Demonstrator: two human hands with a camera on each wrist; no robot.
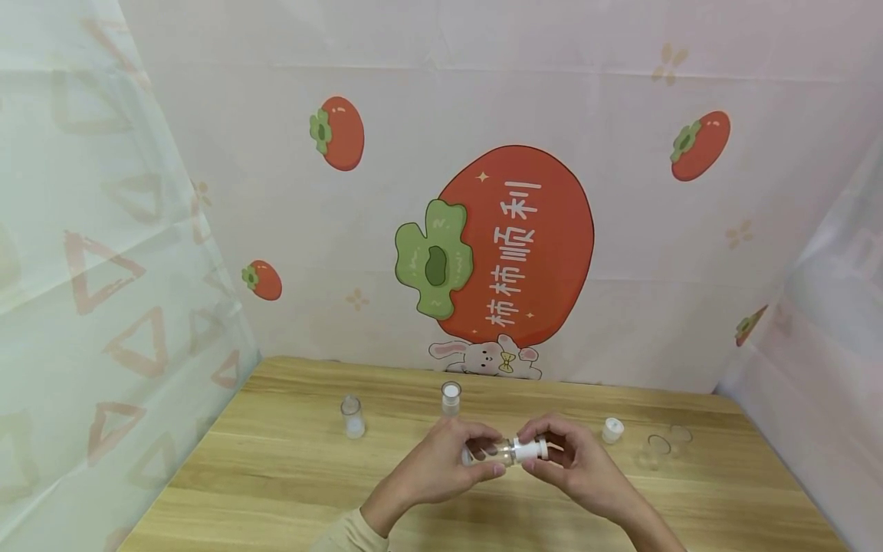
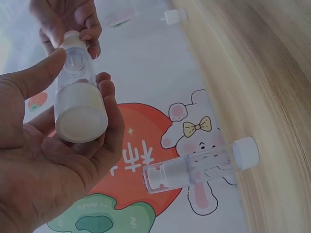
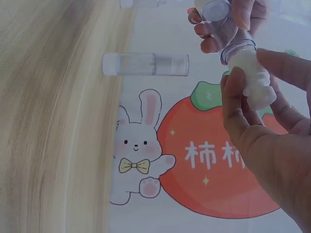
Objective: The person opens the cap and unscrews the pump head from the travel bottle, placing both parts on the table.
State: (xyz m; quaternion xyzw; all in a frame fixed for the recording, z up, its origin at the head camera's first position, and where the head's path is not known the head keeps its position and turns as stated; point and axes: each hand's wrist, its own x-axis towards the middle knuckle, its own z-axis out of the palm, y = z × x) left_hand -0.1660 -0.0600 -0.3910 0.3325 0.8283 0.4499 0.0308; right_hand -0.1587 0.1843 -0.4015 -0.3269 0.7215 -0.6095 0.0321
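My left hand grips a small clear bottle with a white base, its fingers curled round the body. The bottle lies tilted nearly level above the table, its base towards the left wrist camera. At the bottle's other end, my right hand pinches a white pump head between thumb and fingers. The pump head sits at the bottle's mouth; whether it is fully seated I cannot tell. Just behind the hands stands another clear bottle, upright, with a white pump under its clear cap.
A further clear bottle stands at the left of the wooden table. To the right are a loose white pump head and two clear caps, one nearer and one farther. A printed cloth hangs behind the table.
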